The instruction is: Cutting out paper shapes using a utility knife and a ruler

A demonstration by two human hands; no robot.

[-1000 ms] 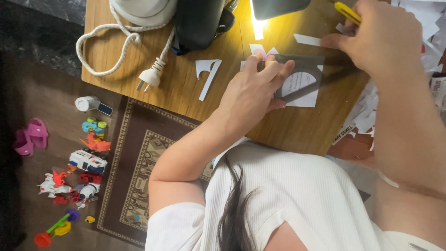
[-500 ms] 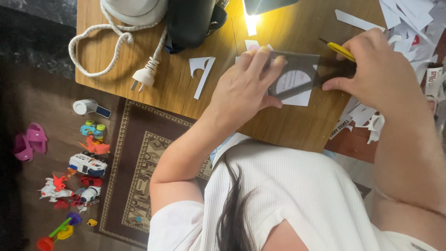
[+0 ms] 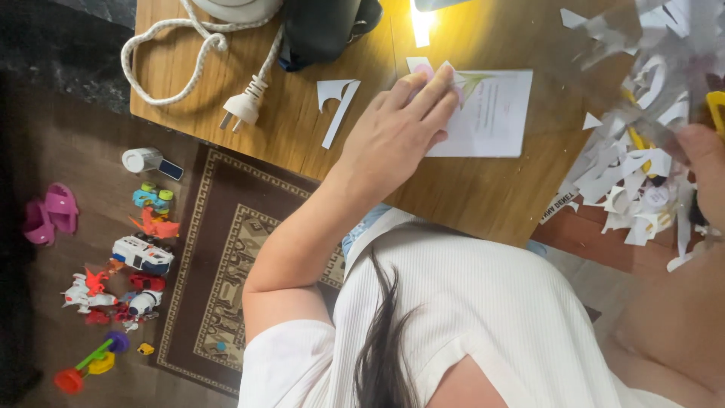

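My left hand [image 3: 396, 136] lies flat on the wooden counter [image 3: 468, 196], fingers held together and stretched out, pressing down the left edge of a white sheet of paper [image 3: 487, 113] with a faint flower drawing at its top. The fingertips reach the sheet's upper left corner. My right hand [image 3: 706, 170] is at the far right edge of the view, blurred; something yellow [image 3: 716, 109] shows just above it, but I cannot tell how the fingers are set or whether they grip it. Between the sheet and that hand lies a heap of white paper scraps [image 3: 627, 181], spilling over the counter's right edge. Left of my left hand sits a cut white paper shape [image 3: 336, 102], and beyond it a white plug [image 3: 243, 109] on a thick white cord [image 3: 162, 64]. A dark bag [image 3: 321, 30] rests at the counter's top edge. Down on the floor, a patterned rug [image 3: 226, 249] lies beside scattered small toys [image 3: 143, 253].
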